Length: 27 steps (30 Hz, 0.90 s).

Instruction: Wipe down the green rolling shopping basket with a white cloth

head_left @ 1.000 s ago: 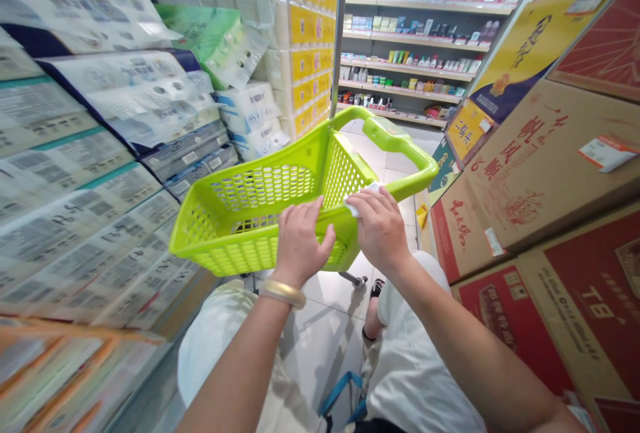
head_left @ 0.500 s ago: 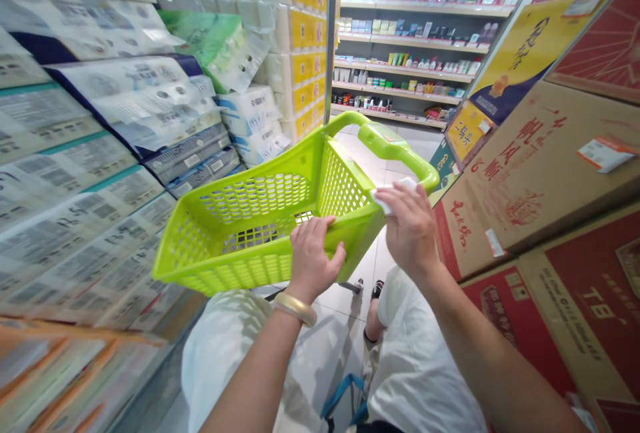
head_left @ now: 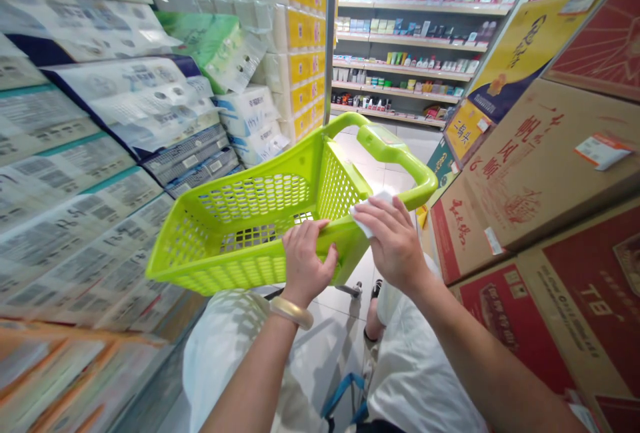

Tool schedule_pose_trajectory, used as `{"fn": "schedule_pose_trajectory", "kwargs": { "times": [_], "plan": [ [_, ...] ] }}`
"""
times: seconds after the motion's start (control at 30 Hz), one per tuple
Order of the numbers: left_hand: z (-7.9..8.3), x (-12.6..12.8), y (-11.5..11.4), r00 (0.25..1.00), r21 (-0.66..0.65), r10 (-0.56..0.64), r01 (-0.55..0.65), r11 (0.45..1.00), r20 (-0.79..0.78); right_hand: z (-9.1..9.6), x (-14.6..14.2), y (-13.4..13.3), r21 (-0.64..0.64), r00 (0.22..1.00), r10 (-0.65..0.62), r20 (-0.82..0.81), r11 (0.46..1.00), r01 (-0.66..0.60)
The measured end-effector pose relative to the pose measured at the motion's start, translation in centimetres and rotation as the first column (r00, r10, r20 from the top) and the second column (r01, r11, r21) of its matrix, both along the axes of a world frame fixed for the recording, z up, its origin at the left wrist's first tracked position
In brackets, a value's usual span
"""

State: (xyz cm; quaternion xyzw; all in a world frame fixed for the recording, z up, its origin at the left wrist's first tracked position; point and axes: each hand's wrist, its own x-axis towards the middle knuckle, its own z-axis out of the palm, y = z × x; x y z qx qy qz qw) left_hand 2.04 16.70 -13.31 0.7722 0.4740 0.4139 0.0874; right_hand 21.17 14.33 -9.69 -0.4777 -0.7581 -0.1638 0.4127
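A lime-green plastic shopping cart (head_left: 250,188) with perforated sides stands before my knees, its basket bare inside. My left hand (head_left: 309,256), with a gold bangle on the wrist, is closed over the cart's near rim, fingers inside and thumb outside. A white wipe (head_left: 367,216), tissue or cloth, lies under the fingers of my right hand (head_left: 393,236). That hand presses it on the near rim, close to where the looped handle (head_left: 423,180) begins.
Packs of paper tissue (head_left: 135,96) are stacked high on the left. Cardboard cartons (head_left: 545,160) rise on the right. Beyond the cart, a metal pole (head_left: 330,53) stands before shelves of small goods (head_left: 415,43). A blue strap (head_left: 343,393) lies low between my legs.
My right hand has slid left and toward me with the wipe, from the base of the handle onto the near rim. My left hand keeps its grip; the cart has barely shifted.
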Motion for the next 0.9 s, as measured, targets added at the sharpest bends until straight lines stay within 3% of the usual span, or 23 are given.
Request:
{"fn": "schedule_pose_trajectory", "kwargs": {
  "times": [0.1,0.23,0.3,0.5,0.73,0.8,0.9],
  "plan": [
    [0.1,-0.3,0.0,1.0,-0.017,-0.023,0.023,1.0,-0.009,-0.1,0.2,0.0,0.005,1.0,-0.008,-0.018,1.0,0.008],
    [0.1,-0.4,-0.1,0.999,-0.03,-0.036,0.035,0.999,-0.019,0.8,2.6,0.7,0.077,0.967,-0.161,-0.198,0.981,0.179],
    [0.1,-0.3,-0.2,1.0,-0.028,-0.026,0.025,0.999,-0.017,0.8,2.3,0.7,0.086,0.957,-0.192,-0.219,0.973,0.215],
    [0.3,-0.5,-0.2,0.999,-0.046,-0.05,0.049,0.998,-0.015,-0.6,-0.9,-0.2,-0.019,1.0,0.011,0.018,1.0,-0.011],
    [0.3,-0.6,-0.3,0.998,-0.044,-0.054,0.053,0.998,-0.016,0.9,2.6,0.6,0.086,0.966,-0.168,-0.195,0.978,0.188],
    [0.2,-0.5,-0.3,0.999,-0.034,-0.049,0.048,0.998,-0.015,0.6,1.6,0.3,0.065,0.981,-0.136,-0.14,0.987,0.146],
    [0.1,-0.6,-0.3,0.998,-0.025,-0.053,0.052,0.998,-0.017,-0.2,-0.2,-0.3,0.016,1.0,0.009,0.019,1.0,-0.009]
  ]
}}
